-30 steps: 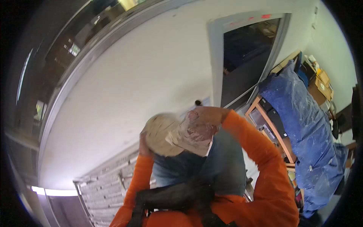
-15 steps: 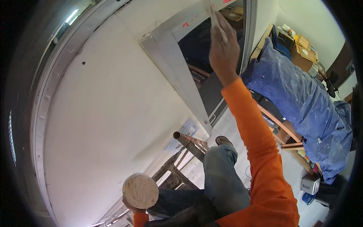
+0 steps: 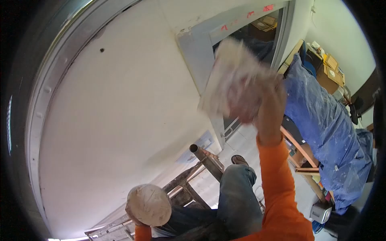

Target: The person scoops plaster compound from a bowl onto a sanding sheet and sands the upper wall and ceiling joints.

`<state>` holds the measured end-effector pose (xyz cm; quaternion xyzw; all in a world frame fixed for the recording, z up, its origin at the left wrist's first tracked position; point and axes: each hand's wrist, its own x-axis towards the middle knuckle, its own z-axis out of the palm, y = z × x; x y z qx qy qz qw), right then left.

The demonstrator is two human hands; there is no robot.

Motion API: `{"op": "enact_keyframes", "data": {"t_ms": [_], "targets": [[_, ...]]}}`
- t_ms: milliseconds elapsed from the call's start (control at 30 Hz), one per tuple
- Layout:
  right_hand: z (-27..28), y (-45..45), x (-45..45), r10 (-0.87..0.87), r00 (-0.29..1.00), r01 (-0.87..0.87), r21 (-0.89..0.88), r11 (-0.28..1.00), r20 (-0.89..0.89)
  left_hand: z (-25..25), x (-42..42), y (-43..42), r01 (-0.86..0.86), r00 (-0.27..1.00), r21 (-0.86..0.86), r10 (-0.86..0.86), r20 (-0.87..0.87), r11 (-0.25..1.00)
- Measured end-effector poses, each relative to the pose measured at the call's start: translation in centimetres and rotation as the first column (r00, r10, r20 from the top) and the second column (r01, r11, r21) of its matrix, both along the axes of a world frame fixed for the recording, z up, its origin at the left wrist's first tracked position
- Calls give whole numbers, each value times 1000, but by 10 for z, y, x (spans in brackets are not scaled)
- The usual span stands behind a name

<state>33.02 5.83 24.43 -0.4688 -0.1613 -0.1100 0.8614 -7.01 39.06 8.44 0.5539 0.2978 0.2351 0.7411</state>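
Observation:
My right hand (image 3: 267,98), in an orange sleeve, is raised at the upper right of centre. It grips a flat, pale, smeared plate (image 3: 231,76), blurred by motion, in front of the door frame. Low on the left, my left hand (image 3: 134,217) is wrapped round a round tub (image 3: 148,205) whose top shows pale, ridged paste. Most of its fingers are hidden behind the tub. The white wall (image 3: 120,120) fills the left side.
A metal-framed opening (image 3: 197,52) with red marks stands beyond my right hand. Blue plastic sheeting (image 3: 321,124) covers furniture at the right. Below are a scaffold with a pipe end (image 3: 194,148), my jeans-clad leg (image 3: 237,193) and a silver box (image 3: 320,213).
My right hand has come down and to the right from the top of the frame, and the plate now shows its broad face. My left hand still holds the tub low down.

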Motion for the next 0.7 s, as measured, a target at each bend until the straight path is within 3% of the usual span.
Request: {"op": "enact_keyframes", "data": {"t_ms": [33,67,100,167,200,233,300,367,400,433,467,500,533,567,600,633,667,700], "targets": [[-19,4,-23,189,975,-166,182,969,-119,4,16,-9,-4,1000,-36,5,29,999],[-53,15,-40,276,954,-229,319,920,-113,6,26,-20,-12,999,-55,14,41,998],[-73,25,-62,335,917,-252,336,907,-216,8,36,-30,-19,998,-74,23,52,997],[-113,45,-104,441,798,-280,396,875,-410,6,60,-59,130,979,-514,-29,200,848],[-118,56,-123,536,713,-290,506,812,-452,11,70,-74,122,979,-515,-18,202,848],[-117,58,-138,467,771,-397,248,884,-433,18,77,-91,174,978,-569,-72,197,804],[-113,65,-160,404,829,-450,-34,892,-387,13,76,-97,227,972,-620,-132,194,751],[-110,72,-175,343,798,-534,-320,782,-495,-11,68,-94,200,979,-418,-165,118,886],[-130,77,-179,334,803,-528,-330,782,-494,-7,70,-97,207,978,-425,-169,125,881],[-167,83,-176,397,907,-399,-580,710,-139,5,73,-101,183,981,-416,-137,137,891],[-187,83,-172,485,848,-172,-755,633,214,20,77,-107,163,983,-411,-109,150,897],[-176,82,-170,472,855,-151,-767,624,215,34,81,-111,145,983,-407,-84,164,902],[-158,83,-167,624,758,-623,-499,603,-191,45,86,-112,123,983,-401,-55,177,908],[-147,83,-162,767,440,-874,-25,486,-467,36,80,-104,136,977,-446,-44,210,885],[-147,77,-152,738,324,-895,61,441,-591,28,74,-96,149,970,-490,-30,242,859],[-148,76,-132,648,526,-831,-172,528,-550,36,76,-96,158,969,-500,-37,244,851],[-153,77,-102,548,701,-712,-393,582,-457,55,79,-97,199,979,-345,-171,111,917],[-168,74,-63,324,911,-412,-606,680,-256,56,80,-98,231,972,-272,-231,34,934]]}}
